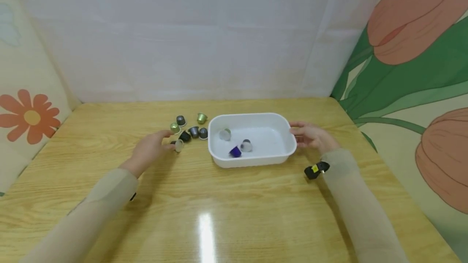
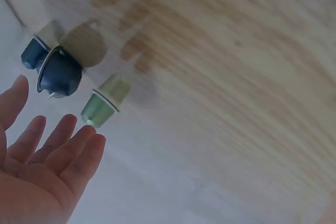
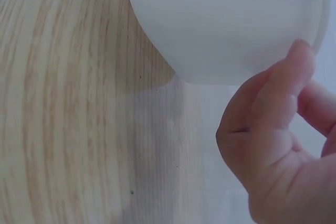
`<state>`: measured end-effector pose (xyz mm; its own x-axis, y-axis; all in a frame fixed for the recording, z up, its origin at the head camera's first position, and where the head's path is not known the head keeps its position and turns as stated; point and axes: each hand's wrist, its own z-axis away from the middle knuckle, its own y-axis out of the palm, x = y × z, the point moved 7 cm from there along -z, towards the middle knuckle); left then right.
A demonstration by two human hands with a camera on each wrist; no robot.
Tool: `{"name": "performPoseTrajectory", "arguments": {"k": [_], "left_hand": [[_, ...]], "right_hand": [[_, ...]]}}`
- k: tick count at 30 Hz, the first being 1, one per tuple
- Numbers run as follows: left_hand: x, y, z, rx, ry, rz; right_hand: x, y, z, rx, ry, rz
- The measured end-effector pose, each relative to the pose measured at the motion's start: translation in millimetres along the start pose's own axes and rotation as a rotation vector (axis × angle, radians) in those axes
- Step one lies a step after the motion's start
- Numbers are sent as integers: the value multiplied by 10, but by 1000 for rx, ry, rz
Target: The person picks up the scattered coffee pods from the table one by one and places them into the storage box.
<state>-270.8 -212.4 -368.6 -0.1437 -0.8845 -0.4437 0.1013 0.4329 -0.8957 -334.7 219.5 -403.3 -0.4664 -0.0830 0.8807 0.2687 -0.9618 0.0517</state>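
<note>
In the head view my left hand (image 1: 149,151) reaches to a coffee capsule (image 1: 178,145) whose pale lid faces sideways. Seen from the left wrist, the fingers of that hand are spread and loosely bent, with a dark blue capsule (image 2: 60,72) by the thumb and a green capsule (image 2: 98,109) just beyond the fingertips. My right hand (image 1: 310,136) holds the right end of a white tray (image 1: 252,160). One fingertip (image 3: 302,53) lies at its rim in the right wrist view. Inside the tray lie a purple capsule (image 1: 235,151) and two pale-lidded ones.
Several more capsules lie left of the tray, among them a black capsule (image 1: 185,136), a grey capsule (image 1: 194,132) and a gold-green capsule (image 1: 202,118). The wooden table (image 1: 248,202) ends at a white cloth backdrop (image 1: 204,44). Floral cloths hang on both sides.
</note>
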Motion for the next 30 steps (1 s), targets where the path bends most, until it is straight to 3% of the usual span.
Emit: {"name": "performPoseTrajectory", "arguments": {"k": [12,22,27,30], "left_hand": [[71,97,-104,-19,56,54],[17,144,-176,19,90,219],[39,158,-152,9,78,190],[45,160,-132,-14,110,167]], "right_hand": [[-8,-5,11,-22,21,-9],[3,-36,55,0,9,-16],[10,-17,48,-4,4,-1],[22,12,38,10,-1,-12]]}}
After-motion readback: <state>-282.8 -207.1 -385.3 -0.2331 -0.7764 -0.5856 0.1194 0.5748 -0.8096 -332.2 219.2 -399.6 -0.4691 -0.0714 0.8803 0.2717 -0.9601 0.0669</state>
